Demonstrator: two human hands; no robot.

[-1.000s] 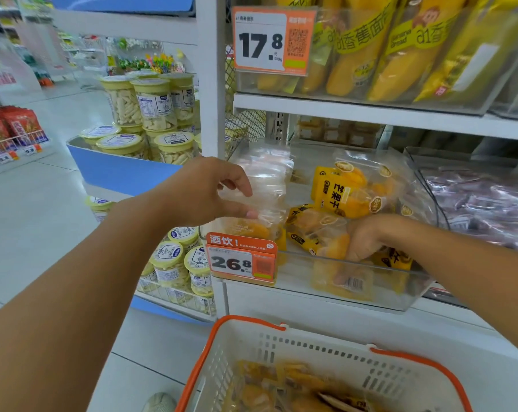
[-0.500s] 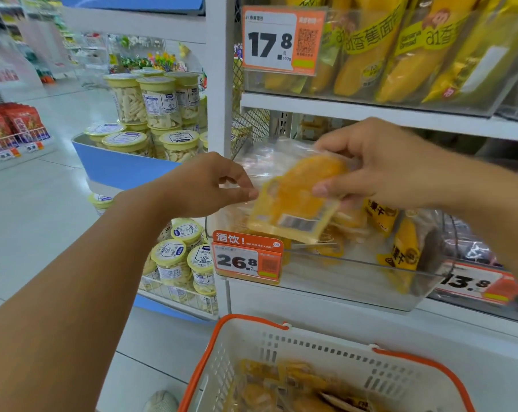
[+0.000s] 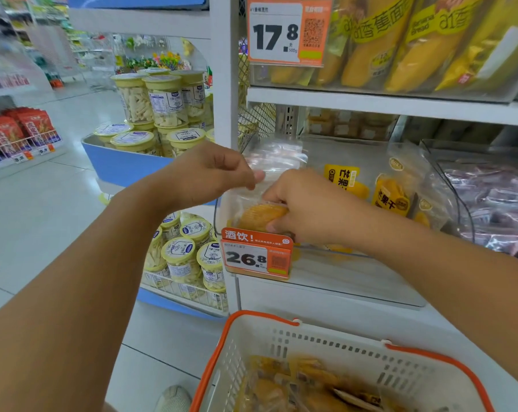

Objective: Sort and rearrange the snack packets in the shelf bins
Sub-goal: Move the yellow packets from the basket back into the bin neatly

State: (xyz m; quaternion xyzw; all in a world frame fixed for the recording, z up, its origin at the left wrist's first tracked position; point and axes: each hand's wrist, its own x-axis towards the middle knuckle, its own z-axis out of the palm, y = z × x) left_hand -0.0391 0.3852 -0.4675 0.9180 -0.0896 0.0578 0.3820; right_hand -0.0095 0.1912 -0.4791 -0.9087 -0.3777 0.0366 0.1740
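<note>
A clear shelf bin (image 3: 350, 272) holds yellow dried-mango packets (image 3: 391, 191), standing at its right side. My right hand (image 3: 305, 209) grips one mango packet (image 3: 259, 217) low in the bin's front left corner, just behind the 26.8 price tag (image 3: 256, 254). My left hand (image 3: 210, 173) pinches the top edge of clear packets (image 3: 275, 162) standing at the bin's left side, holding them back. More mango packets (image 3: 311, 385) lie in the white and orange basket (image 3: 296, 334) below.
The bin to the right holds purple packets (image 3: 495, 203). Above, a bin of banana bread bags (image 3: 415, 40) carries a 17.8 tag. Left of the shelf post (image 3: 225, 84) stand tubs of white snacks (image 3: 162, 105) on a blue display.
My right hand has carried the mango packet from above the bin down into its front left corner. My left hand stays on the clear packets.
</note>
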